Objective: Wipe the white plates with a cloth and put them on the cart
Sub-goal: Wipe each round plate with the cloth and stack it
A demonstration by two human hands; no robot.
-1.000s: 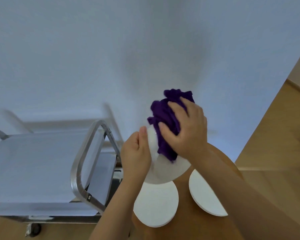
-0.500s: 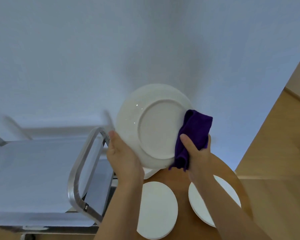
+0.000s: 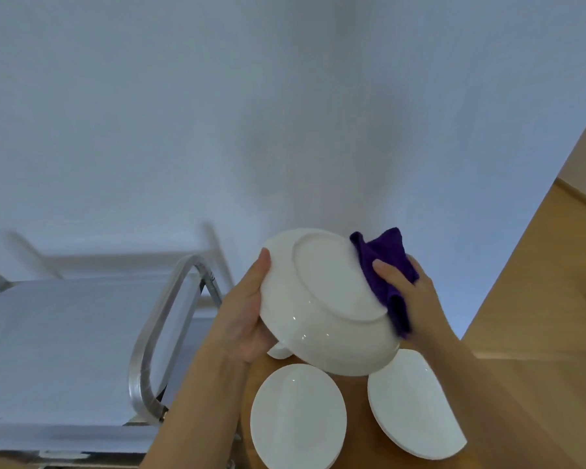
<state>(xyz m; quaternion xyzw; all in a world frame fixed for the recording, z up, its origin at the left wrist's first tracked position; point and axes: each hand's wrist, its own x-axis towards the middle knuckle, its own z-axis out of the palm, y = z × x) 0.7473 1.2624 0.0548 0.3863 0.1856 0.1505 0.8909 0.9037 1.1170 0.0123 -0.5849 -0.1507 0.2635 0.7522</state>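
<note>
I hold a white plate in the air, underside facing me and tilted. My left hand grips its left rim. My right hand presses a purple cloth against the plate's right edge. Below, two more white plates lie flat on a small round wooden table. A bit of another white dish shows under the held plate. The metal cart stands to the left, its top shelf bare.
The cart's steel handle loop rises between the shelf and my left arm. A pale wall fills the background. Wooden floor lies to the right.
From wiping the plate's face, the plate was turned with its underside towards me. It has since dropped lower and tilted flatter; the cloth stays at its right edge.
</note>
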